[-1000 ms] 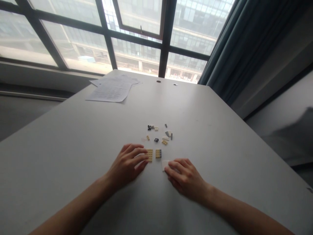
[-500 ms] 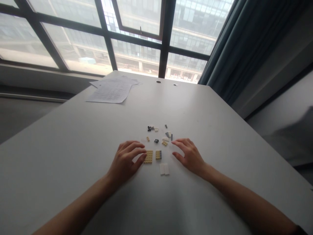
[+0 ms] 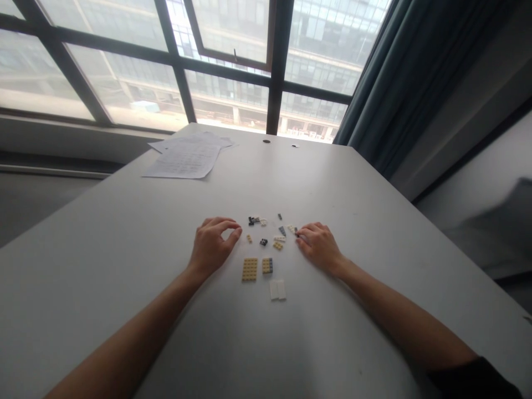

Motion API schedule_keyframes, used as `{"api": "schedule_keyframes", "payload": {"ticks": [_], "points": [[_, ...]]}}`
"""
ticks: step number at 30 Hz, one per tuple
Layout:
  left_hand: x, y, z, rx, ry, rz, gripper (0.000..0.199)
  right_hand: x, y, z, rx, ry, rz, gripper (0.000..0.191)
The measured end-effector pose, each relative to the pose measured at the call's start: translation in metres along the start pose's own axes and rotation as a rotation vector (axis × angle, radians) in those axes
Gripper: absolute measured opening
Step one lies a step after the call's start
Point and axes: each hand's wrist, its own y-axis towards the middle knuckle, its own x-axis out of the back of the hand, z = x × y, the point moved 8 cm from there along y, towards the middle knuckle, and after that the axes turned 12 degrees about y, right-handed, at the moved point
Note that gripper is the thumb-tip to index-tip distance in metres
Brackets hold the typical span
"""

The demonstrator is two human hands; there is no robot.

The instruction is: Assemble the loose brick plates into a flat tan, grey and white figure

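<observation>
My right hand [image 3: 319, 246] is closed, pinching a small dark grey brick [image 3: 296, 233] at its fingertips, beside a white brick piece [image 3: 291, 228]. My left hand [image 3: 214, 241] rests on the table with thumb and index tips together; whatever may be between them is too small to make out. Near its fingertips lies a small tan brick [image 3: 249, 239]. Between the hands are a black studded brick [image 3: 264, 242], a tan piece [image 3: 278, 245], a long white piece [image 3: 280, 239] and a grey wedge [image 3: 282, 230]. Closer to me lie a tan plate [image 3: 250, 269] and a tan-and-grey block [image 3: 267, 266].
Two white flat tiles [image 3: 277, 290] lie nearest me on the white table [image 3: 324, 188]. Behind the hands are black and white pieces [image 3: 254, 220] and a small grey piece [image 3: 280, 216]. Paper sheets [image 3: 187, 158] lie far left, below the window; a dark curtain [image 3: 374, 94] hangs right.
My left hand has drawn back from the tan plate, moved slightly up, and its fingers came together. My right hand has closed on the dark grey brick, shifted a little right.
</observation>
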Motion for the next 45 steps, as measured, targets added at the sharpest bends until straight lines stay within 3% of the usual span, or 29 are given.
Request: {"api": "schedule_keyframes", "payload": {"ticks": [6, 14, 21, 25, 33, 41, 45], "points": [[-0.018, 0.002, -0.005, -0.066, -0.018, 0.068, 0.019, -0.001, 0.005, -0.006, -0.036, 0.026, -0.011, 0.014], [-0.027, -0.003, 0.001, -0.107, 0.017, 0.107, 0.023, 0.003, 0.016, -0.003, -0.026, 0.035, -0.02, 0.029], [-0.028, -0.005, 0.006, -0.082, 0.029, 0.108, 0.022, -0.017, 0.038, -0.008, -0.05, 0.009, 0.166, 0.029], [-0.026, -0.006, 0.004, -0.088, 0.031, 0.117, 0.022, -0.02, 0.041, -0.01, -0.052, 0.034, 0.157, 0.022], [-0.025, -0.007, 0.003, -0.095, 0.04, 0.107, 0.021, -0.016, 0.036, -0.015, 0.027, 0.04, 0.242, 0.035], [-0.026, -0.008, 0.001, -0.124, 0.056, 0.105, 0.021, -0.016, 0.035, -0.007, -0.003, 0.057, 0.207, 0.031], [-0.027, -0.008, 0.001, -0.127, 0.059, 0.111, 0.022, -0.018, 0.036, -0.004, 0.016, 0.139, 0.228, 0.041]]}}
